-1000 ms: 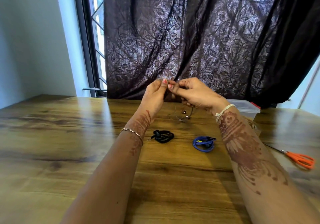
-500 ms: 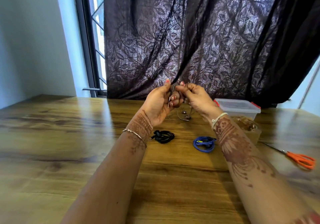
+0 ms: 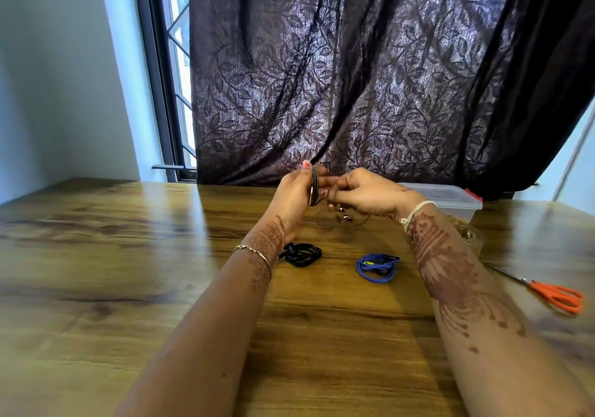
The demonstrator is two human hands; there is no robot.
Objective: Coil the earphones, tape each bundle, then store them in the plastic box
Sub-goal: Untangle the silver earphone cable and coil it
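My left hand [image 3: 294, 197] is raised above the wooden table [image 3: 128, 271] with a dark earphone cable [image 3: 315, 184] wound in several loops round its fingers. My right hand [image 3: 363, 192] sits just to its right, fingers curled, pinching the cable's loose end. The earbuds [image 3: 343, 217] dangle below the hands, over the table. A coiled black earphone bundle [image 3: 301, 254] and a coiled blue earphone bundle [image 3: 376, 267] lie on the table between my forearms. The clear plastic box [image 3: 450, 196] with its lid on stands behind my right wrist.
Orange-handled scissors [image 3: 555, 296] lie at the table's right edge. A brownish tape roll [image 3: 468, 234] shows just past my right forearm, partly hidden. A dark curtain [image 3: 370, 78] hangs behind the table, with a window [image 3: 175, 72] to its left.
The hands drew together, then my left hand turned upright with cable loops showing round its fingers. My right hand moved slightly right along the cable. The view shifted a little.
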